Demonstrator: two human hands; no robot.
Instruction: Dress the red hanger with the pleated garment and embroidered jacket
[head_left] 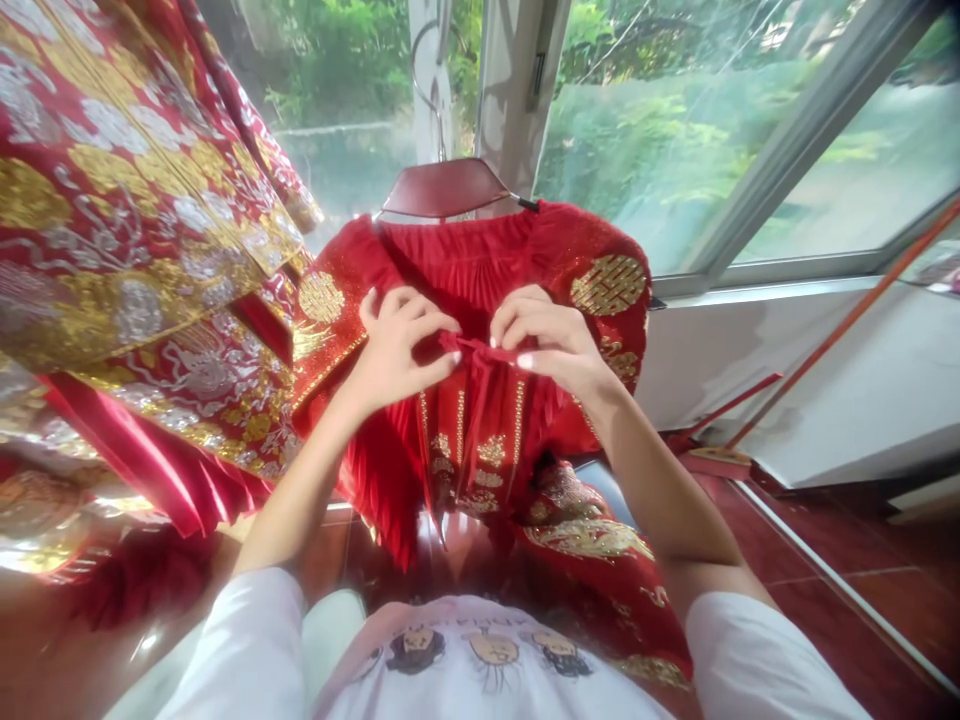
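In front of me a red garment with gold embroidery [611, 285] hangs from a dark red clothes hanger [448, 190]. At its front, a red tie string [484, 350] lies between my hands, with its loose ends trailing down over the embroidered bands. My left hand [409, 345] pinches the string from the left between thumb and forefinger. From the right, my right hand [551, 340] pinches it too, fingers bent close to the cloth. The string looks looped or knotted in the middle; exactly how, I cannot tell.
More red robes [150, 230] with gold and silver embroidery hang close on the left. A window [675, 150] stands behind the hanger. At the right, a broom with an orange handle [840, 330] leans by the wall. Red embroidered cloth [600, 580] hangs low, near my lap.
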